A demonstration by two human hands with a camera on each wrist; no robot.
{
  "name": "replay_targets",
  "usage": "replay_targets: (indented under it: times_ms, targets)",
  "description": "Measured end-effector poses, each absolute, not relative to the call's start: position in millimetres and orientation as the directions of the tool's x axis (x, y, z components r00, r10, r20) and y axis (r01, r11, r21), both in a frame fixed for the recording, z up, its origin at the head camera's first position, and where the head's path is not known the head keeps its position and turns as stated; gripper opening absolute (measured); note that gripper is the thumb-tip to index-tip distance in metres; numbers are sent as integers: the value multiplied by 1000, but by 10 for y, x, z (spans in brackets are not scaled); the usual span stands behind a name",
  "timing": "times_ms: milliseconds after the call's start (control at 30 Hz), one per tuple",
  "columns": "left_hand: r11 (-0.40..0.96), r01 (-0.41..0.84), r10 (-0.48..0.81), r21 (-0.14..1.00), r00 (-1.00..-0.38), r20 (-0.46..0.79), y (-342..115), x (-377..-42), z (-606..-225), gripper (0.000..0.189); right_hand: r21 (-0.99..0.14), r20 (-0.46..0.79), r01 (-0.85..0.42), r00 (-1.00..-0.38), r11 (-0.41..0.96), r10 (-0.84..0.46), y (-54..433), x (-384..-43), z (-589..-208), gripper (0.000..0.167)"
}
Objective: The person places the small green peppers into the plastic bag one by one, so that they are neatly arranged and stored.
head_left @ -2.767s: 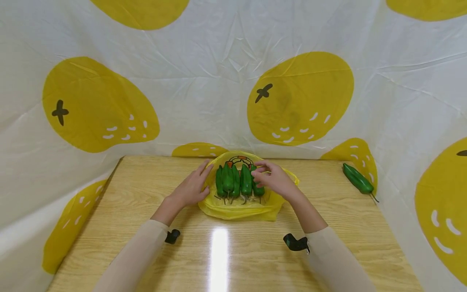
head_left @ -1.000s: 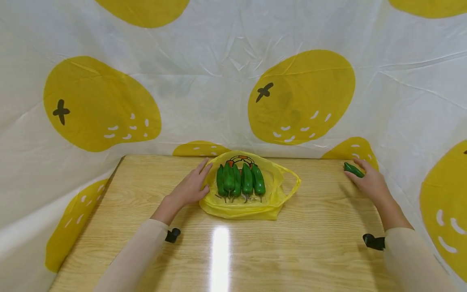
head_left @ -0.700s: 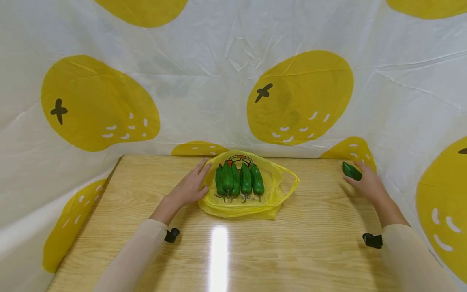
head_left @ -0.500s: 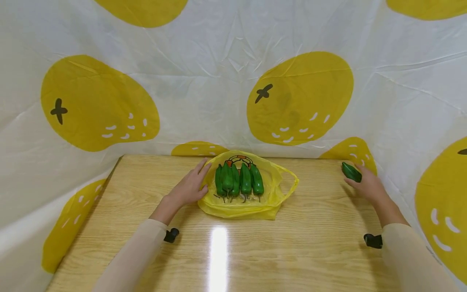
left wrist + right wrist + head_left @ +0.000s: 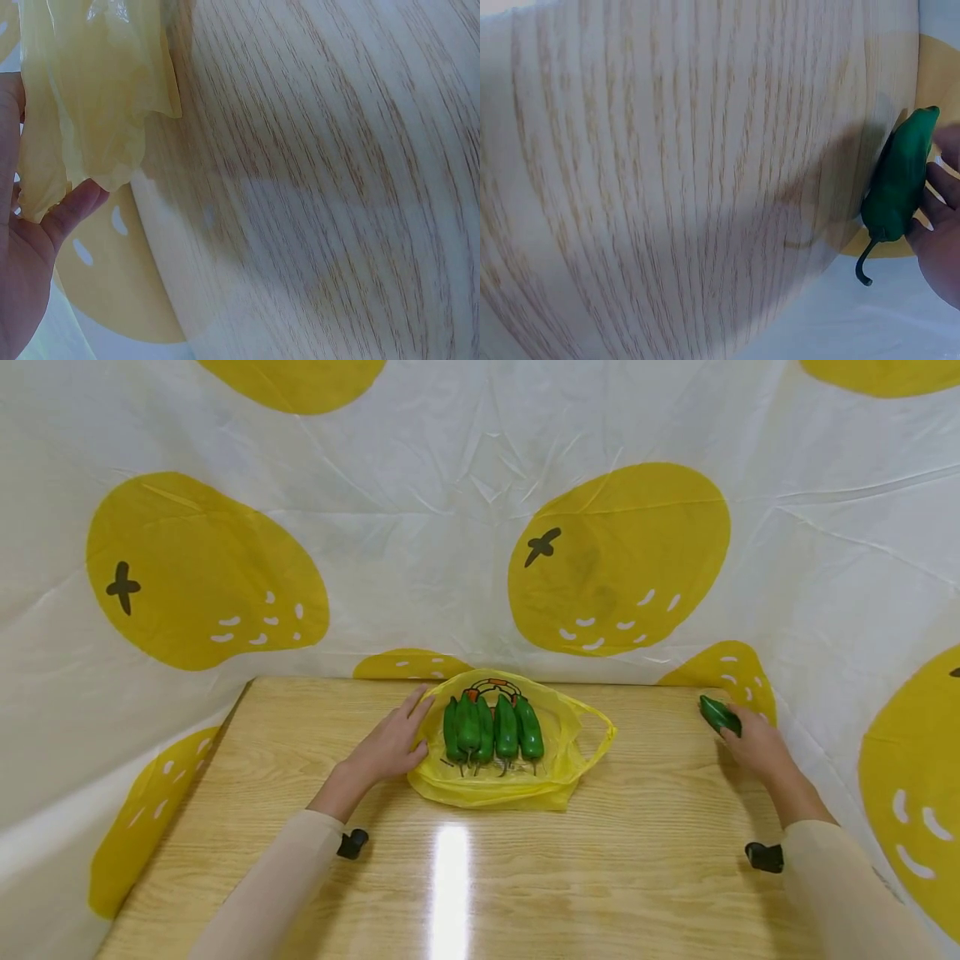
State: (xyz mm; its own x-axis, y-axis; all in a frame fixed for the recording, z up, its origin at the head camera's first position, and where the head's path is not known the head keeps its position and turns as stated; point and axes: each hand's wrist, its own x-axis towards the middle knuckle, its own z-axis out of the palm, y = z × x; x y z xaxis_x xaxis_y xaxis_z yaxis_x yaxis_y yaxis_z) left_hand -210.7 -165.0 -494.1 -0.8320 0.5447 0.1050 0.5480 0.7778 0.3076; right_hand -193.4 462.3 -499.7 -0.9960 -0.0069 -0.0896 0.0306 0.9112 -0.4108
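Observation:
A yellow plastic bag (image 5: 517, 795) lies spread on the table, with several long green peppers (image 5: 506, 727) side by side on it. My left hand (image 5: 390, 742) rests at the bag's left edge, thumb and fingers spread along it. In the left wrist view, the thumb (image 5: 79, 204) touches crumpled yellow plastic (image 5: 97, 97). Far to the right, my right hand (image 5: 759, 745) grips another green pepper (image 5: 717, 713) by its stem end. The right wrist view shows this pepper (image 5: 897, 184) beside my fingers, curved stem hanging down, its shadow on the wood.
The wooden table (image 5: 600, 893) ends at a white sheet (image 5: 420, 568) printed with big yellow fruits, which stands behind and at both sides. The sheet's right side is close to my right hand. The bag's loop handle (image 5: 602, 745) sticks out to the right.
My right hand has gone from the peppers on the bag to the lone pepper at the right and taken hold of it, shifting it slightly left. The left hand stays in place.

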Motion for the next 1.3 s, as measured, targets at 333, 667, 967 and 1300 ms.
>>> replay_targets:
  times_ms: [333, 667, 967, 1300]
  targets:
    - [776, 545, 543, 318, -833, 104, -1636, -2105, -4931, 79, -411, -21, 23, -1000, 911, 16, 4619, -1912, -5064, 54]
    - [778, 543, 539, 316, -836, 107, -1647, -2104, -4946, 78, -484, -134, 94, -990, 870, 33, 4657, -1907, -5065, 75]
    - [776, 551, 542, 308, -832, 122, -1649, -2101, -4962, 78, -492, -234, 166, -971, 854, 54, 4622, -1877, -5070, 83]
    - [777, 556, 547, 297, -829, 122, -1659, -2112, -4959, 78, -549, -239, 200, -968, 811, 77, 4600, -1874, -5098, 82]
